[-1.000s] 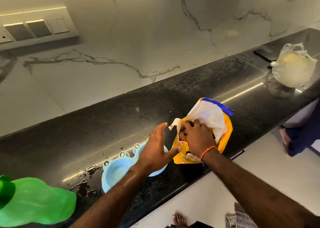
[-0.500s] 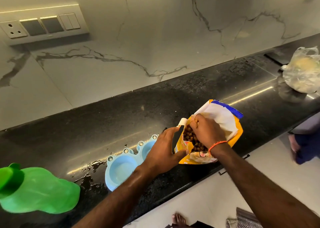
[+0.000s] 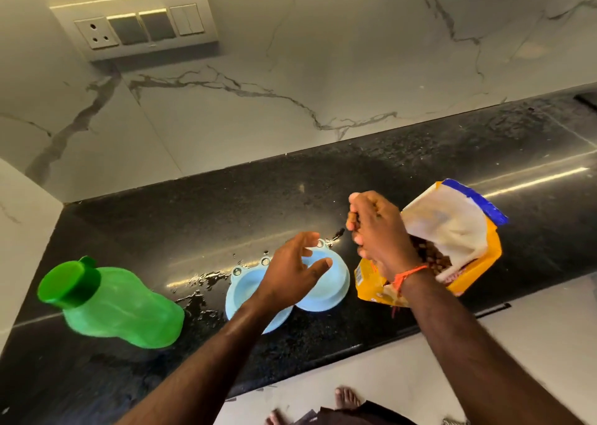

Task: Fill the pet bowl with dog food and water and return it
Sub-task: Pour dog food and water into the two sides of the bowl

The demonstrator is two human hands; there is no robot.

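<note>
A light blue double pet bowl [image 3: 332, 287] sits on the black counter [image 3: 226, 217] near its front edge, both cups looking empty. My left hand [image 3: 290, 272] hovers over the bowl's middle, fingers spread, holding nothing. My right hand [image 3: 376, 230] is lifted just right of the bowl, fingers curled around a handful of brown kibble from the bag. The yellow dog food bag [image 3: 458, 243] stands open to the right, kibble visible inside. A green water bottle [image 3: 116, 305] with its cap on stands at the left.
Water is spilled on the counter [image 3: 200, 282] left of and behind the bowl. A marble wall with a switch panel [image 3: 139, 27] rises behind. The counter's front edge drops to a white floor, where bare feet [image 3: 345, 398] show.
My right hand came out of the bag holding kibble and moved left toward the bowl. My left hand let go of the bag and opened above the bowl. The view shifted left.
</note>
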